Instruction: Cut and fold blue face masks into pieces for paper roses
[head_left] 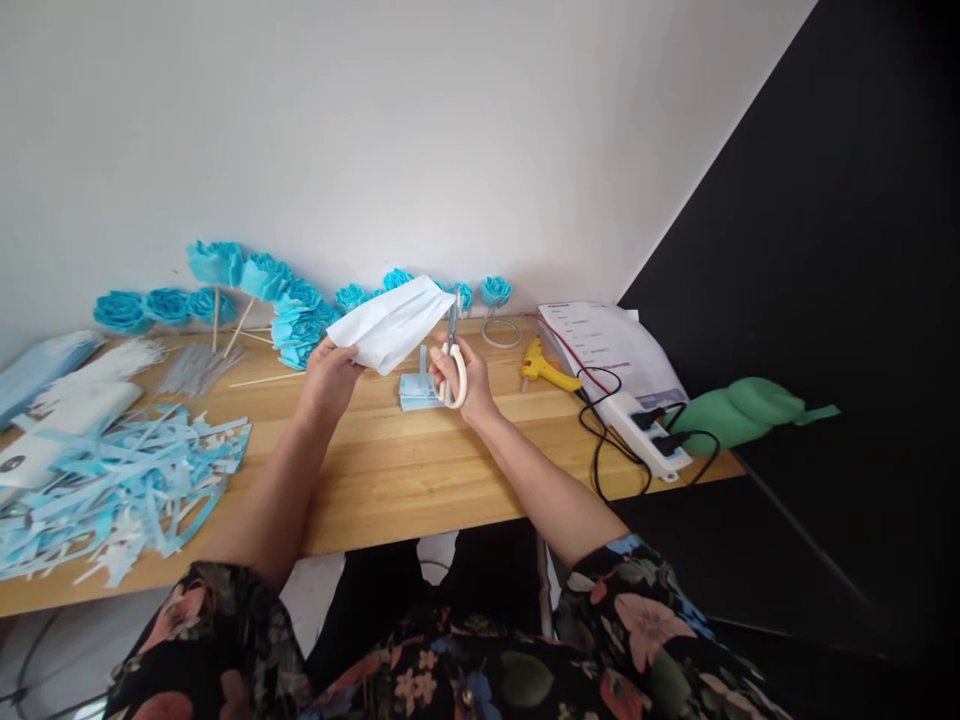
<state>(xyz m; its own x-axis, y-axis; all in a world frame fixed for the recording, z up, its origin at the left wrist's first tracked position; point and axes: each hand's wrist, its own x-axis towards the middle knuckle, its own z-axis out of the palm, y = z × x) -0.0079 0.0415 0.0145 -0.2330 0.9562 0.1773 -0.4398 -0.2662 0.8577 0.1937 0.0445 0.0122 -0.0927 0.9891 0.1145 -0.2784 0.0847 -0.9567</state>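
Observation:
My left hand point(330, 378) pinches the left end of a pale, pleated disposable face mask point(394, 325) between thumb and fingers, raised above the table. My right hand point(469, 382) is wrapped round a pair of white-handled scissors point(456, 375). The blades point up and lie at the mask's right edge; whether they touch it I cannot tell. Below the scissors, a small stack of light blue cut pieces point(418, 394) rests on the wooden table point(375, 465), partly hidden by my right hand.
Blue fabric flowers point(296, 310) line the wall, some on sticks. Blue and white scraps point(135, 480) heap at the left, beside stacked masks point(45, 370). On the right are a yellow glue gun point(547, 368), a power strip point(652, 440) with cables, papers point(611, 345) and a green object point(739, 412).

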